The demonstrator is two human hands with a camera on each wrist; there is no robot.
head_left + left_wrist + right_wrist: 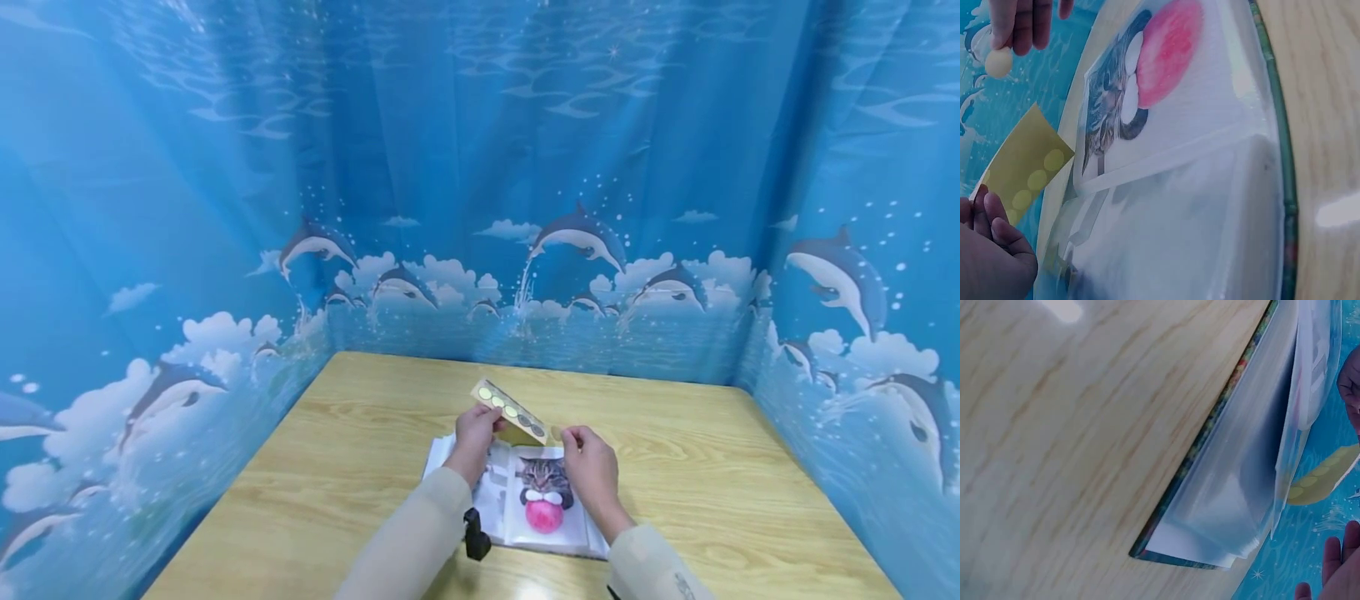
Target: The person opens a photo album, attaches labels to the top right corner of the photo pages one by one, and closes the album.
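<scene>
My left hand [474, 437] pinches a small sheet of round stickers [510, 407] by its lower edge, tilted above the back edge of an open photo album [491, 510]. In the left wrist view the yellowish back of the sticker sheet [1015, 156] faces the camera. Between thumb and fingertips, my right hand [594, 473] holds one round sticker [999, 63], apart from the sheet and just to its right. The album lies on the table with clear sleeves. Its right page bears a picture of a tabby cat with a pink ball [543, 515].
A light wood-grain table [337, 467] extends around the album on all sides. Blue curtains [465, 167] printed with dolphins hang along the back and both sides. In the right wrist view, the album's dark patterned cover [1179, 472] shows beneath a thick stack of sleeves.
</scene>
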